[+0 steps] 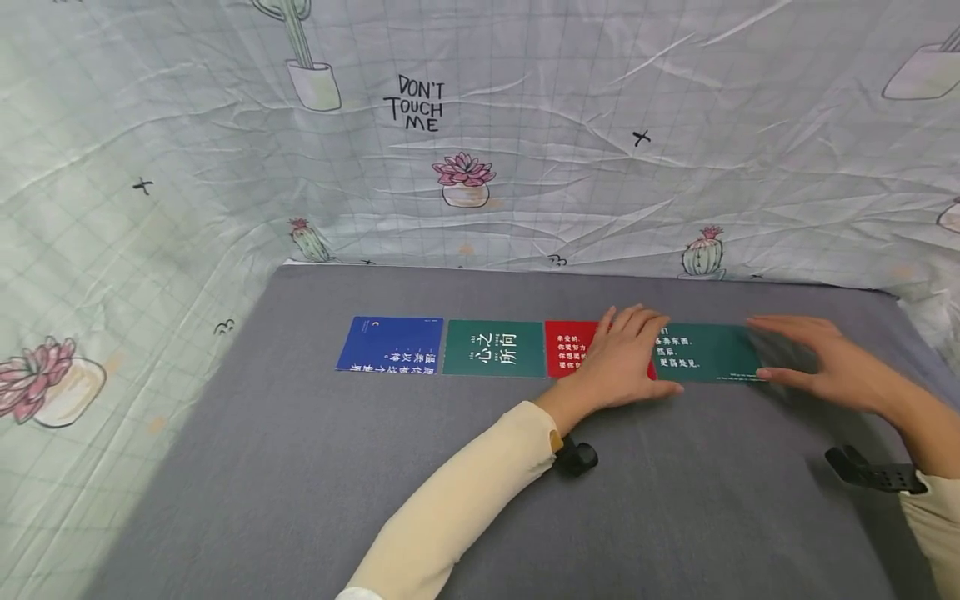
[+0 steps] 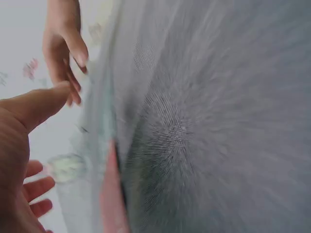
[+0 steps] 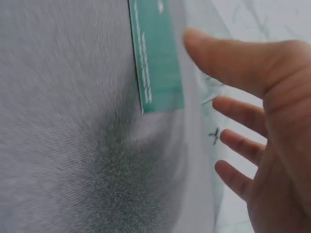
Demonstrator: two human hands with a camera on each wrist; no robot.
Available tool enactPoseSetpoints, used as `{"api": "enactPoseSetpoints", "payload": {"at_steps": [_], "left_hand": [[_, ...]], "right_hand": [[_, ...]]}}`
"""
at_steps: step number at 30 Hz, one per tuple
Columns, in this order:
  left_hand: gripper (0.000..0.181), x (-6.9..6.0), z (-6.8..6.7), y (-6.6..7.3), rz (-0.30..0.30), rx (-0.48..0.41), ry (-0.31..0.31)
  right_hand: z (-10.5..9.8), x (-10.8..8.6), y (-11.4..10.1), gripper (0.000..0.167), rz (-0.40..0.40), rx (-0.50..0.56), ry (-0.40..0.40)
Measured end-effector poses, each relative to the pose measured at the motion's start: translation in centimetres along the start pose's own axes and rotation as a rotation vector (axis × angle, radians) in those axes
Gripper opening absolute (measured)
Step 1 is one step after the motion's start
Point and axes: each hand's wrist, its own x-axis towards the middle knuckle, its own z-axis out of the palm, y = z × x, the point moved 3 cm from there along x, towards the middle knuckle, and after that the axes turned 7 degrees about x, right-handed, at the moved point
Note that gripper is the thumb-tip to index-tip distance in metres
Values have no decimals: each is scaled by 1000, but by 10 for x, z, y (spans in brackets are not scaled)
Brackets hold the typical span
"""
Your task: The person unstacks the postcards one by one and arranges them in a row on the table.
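Four cards lie edge to edge in a row in the head view: a blue card (image 1: 390, 337), a green card (image 1: 459, 348) with large white characters, a red card (image 1: 566, 332) and a second green card (image 1: 720, 342). My left hand (image 1: 618, 358) is over the right part of the red card and hides some of it. At the right end of the second green card is my right hand (image 1: 840, 362), thumb and fingers spread apart. The wrist views show both hands a little above the cards, gripping nothing; the green card (image 3: 160, 63) lies flat beyond the right thumb.
The cards lie on a grey cloth-covered table (image 1: 300, 475). A pale grid-patterned curtain (image 1: 555, 167) with cactus drawings hangs behind the table and down its left side. Each wrist wears a black strap (image 1: 873, 475).
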Motion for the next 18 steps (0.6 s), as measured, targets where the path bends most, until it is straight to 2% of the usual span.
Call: {"api": "enactPoseSetpoints", "payload": {"at_steps": [6,9,12,18], "left_hand": [[85,-48,-20,-12,44,-125,64],[84,-76,-29,-25,53,-187,100],[83,-106,-38,-42,33,-227,157],[77,-169,-52,-84,-18,-215,300]], "right_hand": [[-3,-21,-13,72,82,-54,131],[-5,-33,-20,71,133,-71,187],[-7,-44,-27,71,161,-96,236],[-12,-63,-38,70,78,-155,368]]}}
